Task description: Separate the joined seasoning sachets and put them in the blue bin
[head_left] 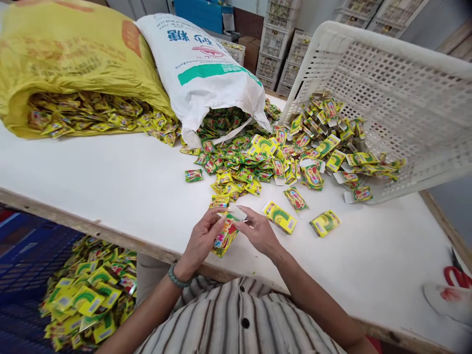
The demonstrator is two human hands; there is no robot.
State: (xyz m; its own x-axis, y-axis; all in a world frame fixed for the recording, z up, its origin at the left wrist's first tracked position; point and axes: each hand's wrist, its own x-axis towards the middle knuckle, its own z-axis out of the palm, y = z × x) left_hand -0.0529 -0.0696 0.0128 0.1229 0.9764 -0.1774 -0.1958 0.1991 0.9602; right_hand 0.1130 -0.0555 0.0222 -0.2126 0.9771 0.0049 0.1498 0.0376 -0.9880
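The one camera sits at the person's head, close above the striped shirt point(228, 319), facing forward and down; its wide view takes in the left hand point(202, 241) and right hand point(260, 233) near, the table point(136, 177), and far crates point(273, 46).

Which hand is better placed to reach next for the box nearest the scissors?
The right hand, probably: that box lies to its right, with the left hand farther off. Both hands hold another box, so it would first need to let go.
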